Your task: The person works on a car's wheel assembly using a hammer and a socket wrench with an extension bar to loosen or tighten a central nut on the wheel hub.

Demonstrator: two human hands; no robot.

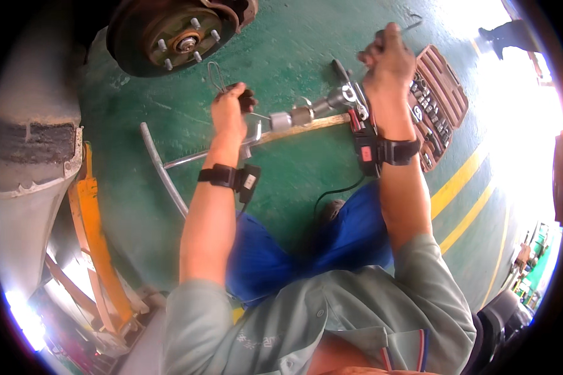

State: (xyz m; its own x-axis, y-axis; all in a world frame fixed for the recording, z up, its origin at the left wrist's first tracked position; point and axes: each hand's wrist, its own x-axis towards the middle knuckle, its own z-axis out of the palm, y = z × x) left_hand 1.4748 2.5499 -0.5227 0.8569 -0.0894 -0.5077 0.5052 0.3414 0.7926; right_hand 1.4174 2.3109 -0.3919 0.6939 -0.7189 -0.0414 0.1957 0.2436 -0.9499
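Note:
My left hand (229,115) is closed round a thin bent wire (215,76). The wire's loop stands above the fingers, and a straight end sticks out to the right. My right hand (389,62), slightly blurred, is raised at the far right with its fingers curled. Out of its grip comes a thin hooked metal rod (414,25); its lower part is hidden by the fingers. Up and left of my left hand is a rusty brake disc (184,45) with several bare wheel studs.
On the green floor between my arms lie a metal cross wrench (153,150), a wooden tool handle (319,124) and a socket-tipped power wrench (300,115). A brown socket case (458,94) lies open past my right wrist. An orange stand (94,231) is at left.

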